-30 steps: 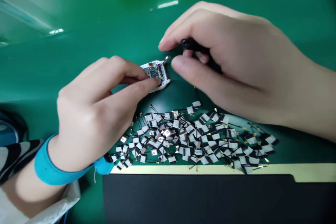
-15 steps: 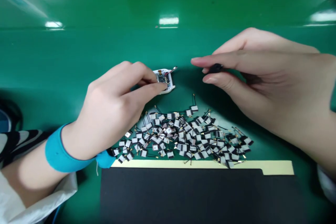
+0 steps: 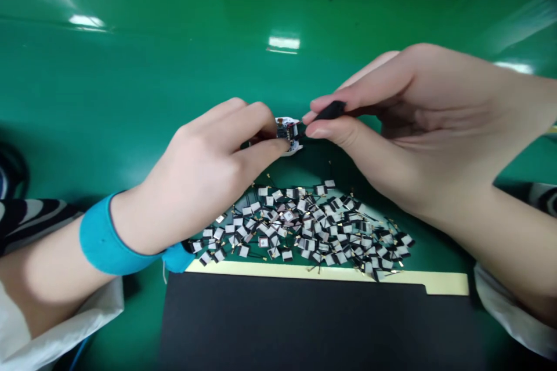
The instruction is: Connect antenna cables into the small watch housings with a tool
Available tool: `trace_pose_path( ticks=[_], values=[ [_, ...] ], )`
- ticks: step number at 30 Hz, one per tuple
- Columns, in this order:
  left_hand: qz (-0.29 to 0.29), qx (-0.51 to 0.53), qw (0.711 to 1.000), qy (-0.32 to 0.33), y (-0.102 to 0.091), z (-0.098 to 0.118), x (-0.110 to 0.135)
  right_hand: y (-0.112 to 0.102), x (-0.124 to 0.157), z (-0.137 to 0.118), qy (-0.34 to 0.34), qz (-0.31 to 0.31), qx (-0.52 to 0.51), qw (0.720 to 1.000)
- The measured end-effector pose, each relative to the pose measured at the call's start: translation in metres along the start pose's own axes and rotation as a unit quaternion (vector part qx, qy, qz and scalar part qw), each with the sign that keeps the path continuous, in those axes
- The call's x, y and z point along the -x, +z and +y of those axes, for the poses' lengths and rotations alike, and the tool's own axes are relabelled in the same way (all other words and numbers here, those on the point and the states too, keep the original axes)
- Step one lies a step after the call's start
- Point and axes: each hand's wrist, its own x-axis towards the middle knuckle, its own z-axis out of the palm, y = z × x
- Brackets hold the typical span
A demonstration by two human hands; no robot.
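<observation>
Between the fingers and thumb of my left hand point(image 3: 217, 162) is a small white housing with a circuit board point(image 3: 289, 134) inside; its left side is hidden by my fingers. A teal wrist strap point(image 3: 117, 237) circles that wrist. My right hand point(image 3: 391, 122) pinches a short black piece point(image 3: 331, 111), whose kind I cannot make out. This piece slants down toward the right edge of the housing, at the board; whether it touches is too small to tell. Below both hands lies a heap of small grey-white square modules point(image 3: 304, 226) with black leads and gold-coloured ends.
A black sheet point(image 3: 296, 324) covers the front of the green table point(image 3: 195, 58), with a pale yellow strip point(image 3: 444, 283) along its far edge. Some modules overlap the strip. At the left edge a dark rounded object point(image 3: 13, 174) is partly visible.
My right hand has moved left with the black piece, from well apart to right beside the housing. My left hand and the housing sit slightly further right in view.
</observation>
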Motion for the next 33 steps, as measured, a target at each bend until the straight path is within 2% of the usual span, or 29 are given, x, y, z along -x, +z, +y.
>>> trace_pose_path(
  ticks=[4, 8, 12, 14, 20, 28, 33],
  values=[
    [0.016, 0.001, 1.000, 0.011, 0.001, 0.000, 0.000, 0.005, 0.004, 0.006, -0.047, 0.009, -0.013, 0.999],
    [0.000, -0.008, 1.000, 0.009, 0.002, 0.001, 0.000, 0.007, 0.003, 0.002, -0.105, 0.022, 0.041, 0.993],
    [0.008, -0.007, 1.000, 0.020, 0.003, 0.000, 0.000, 0.005, -0.003, -0.010, -0.049, -0.068, 0.114, 0.990],
    [0.007, 0.000, 1.000, 0.017, 0.003, 0.001, 0.000, 0.005, -0.003, -0.014, -0.037, -0.083, 0.144, 0.985],
    [-0.019, 0.042, 0.998, -0.050, 0.001, 0.003, -0.003, 0.010, 0.003, -0.012, -0.098, 0.013, 0.207, 0.973],
    [0.000, 0.044, 0.999, -0.024, 0.004, -0.001, -0.002, 0.016, 0.004, -0.003, -0.158, 0.041, 0.175, 0.971],
    [-0.004, 0.067, 0.997, -0.038, 0.005, 0.000, 0.000, 0.020, 0.006, 0.007, -0.150, 0.053, 0.108, 0.981]
  ],
)
